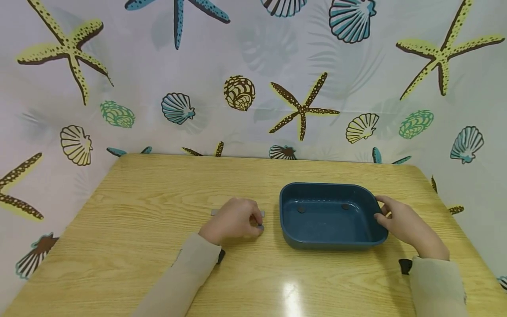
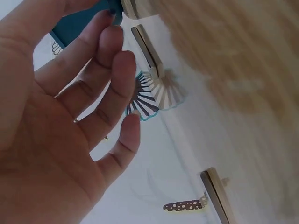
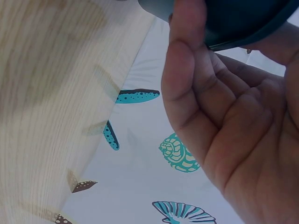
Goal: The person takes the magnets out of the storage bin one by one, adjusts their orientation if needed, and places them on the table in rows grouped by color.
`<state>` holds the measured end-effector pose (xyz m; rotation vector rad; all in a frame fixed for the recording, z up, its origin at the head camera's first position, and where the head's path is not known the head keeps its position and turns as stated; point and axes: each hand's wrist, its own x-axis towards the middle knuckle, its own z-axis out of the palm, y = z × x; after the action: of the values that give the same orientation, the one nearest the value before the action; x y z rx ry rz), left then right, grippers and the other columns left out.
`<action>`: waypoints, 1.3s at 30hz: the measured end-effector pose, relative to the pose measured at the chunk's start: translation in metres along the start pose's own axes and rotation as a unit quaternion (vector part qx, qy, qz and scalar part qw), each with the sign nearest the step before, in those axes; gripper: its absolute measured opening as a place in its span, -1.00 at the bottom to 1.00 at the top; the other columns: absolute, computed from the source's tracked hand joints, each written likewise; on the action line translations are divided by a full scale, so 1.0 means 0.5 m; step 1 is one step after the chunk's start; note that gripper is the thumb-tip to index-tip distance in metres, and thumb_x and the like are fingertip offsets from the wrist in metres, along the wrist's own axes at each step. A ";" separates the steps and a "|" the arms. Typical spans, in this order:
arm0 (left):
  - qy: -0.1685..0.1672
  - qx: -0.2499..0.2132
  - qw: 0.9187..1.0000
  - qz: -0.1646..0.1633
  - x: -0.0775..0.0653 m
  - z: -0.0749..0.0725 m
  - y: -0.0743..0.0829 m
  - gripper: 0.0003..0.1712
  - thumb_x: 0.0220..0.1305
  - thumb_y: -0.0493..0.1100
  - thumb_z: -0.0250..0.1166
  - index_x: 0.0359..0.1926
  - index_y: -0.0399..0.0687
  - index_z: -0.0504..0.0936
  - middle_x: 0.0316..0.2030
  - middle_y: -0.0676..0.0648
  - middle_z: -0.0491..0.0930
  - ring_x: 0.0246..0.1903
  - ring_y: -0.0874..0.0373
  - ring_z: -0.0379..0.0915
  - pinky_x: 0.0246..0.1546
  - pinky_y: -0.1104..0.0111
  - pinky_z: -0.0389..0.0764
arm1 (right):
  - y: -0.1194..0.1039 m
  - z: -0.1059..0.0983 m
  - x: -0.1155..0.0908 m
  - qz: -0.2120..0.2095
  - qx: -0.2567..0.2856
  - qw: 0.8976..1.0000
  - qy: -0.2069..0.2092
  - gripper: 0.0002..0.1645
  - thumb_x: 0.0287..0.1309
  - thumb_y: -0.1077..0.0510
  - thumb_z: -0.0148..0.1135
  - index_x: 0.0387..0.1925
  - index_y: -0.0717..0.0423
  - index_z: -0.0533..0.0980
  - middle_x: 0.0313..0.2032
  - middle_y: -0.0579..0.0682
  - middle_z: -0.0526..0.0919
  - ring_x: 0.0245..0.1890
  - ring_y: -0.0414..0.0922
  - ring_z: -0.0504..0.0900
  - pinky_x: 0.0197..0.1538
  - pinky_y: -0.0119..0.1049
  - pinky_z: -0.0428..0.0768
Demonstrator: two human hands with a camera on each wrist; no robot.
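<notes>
My left hand (image 1: 237, 219) is low over the wooden table, thumb and index fingertip pinching a small grey piece (image 1: 260, 227), mostly hidden by the fingers. Just behind this hand, parts of flat grey metal bars (image 1: 262, 214) show on either side of it; the left wrist view has two bars (image 2: 215, 196) standing apart. To the right sits a dark blue rectangular tub (image 1: 328, 244) with rounded corners. Two small dark round discs (image 1: 301, 209) lie on its floor. My right hand (image 1: 408, 226) grips the tub's right wall, thumb and fingers around the rim.
The light wooden table (image 1: 158, 185) meets a pale cloth (image 1: 222, 57) printed with starfish and shells at its back and sides. Dark straps show at both wrists, by the beige sleeves (image 1: 186, 275). A bright reflection shines on the table's front part.
</notes>
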<state>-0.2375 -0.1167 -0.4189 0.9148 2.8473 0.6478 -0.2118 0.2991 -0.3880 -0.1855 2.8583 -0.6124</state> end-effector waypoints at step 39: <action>0.018 -0.001 0.999 0.037 0.045 -0.080 0.060 -0.74 0.18 -0.07 0.51 -0.11 0.01 0.82 -0.18 0.09 0.72 -0.18 0.08 0.64 -0.19 0.34 0.62 | 0.004 -0.003 0.001 0.002 0.016 1.000 -0.004 -0.29 0.48 0.18 0.12 0.48 0.44 0.16 -0.10 0.25 0.61 -0.35 -0.11 0.54 -0.27 -0.22 0.49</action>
<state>-0.2478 -0.0965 -0.3690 1.0234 2.8548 0.6824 -0.2128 0.3014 -0.3877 -0.1760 2.8389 -0.6539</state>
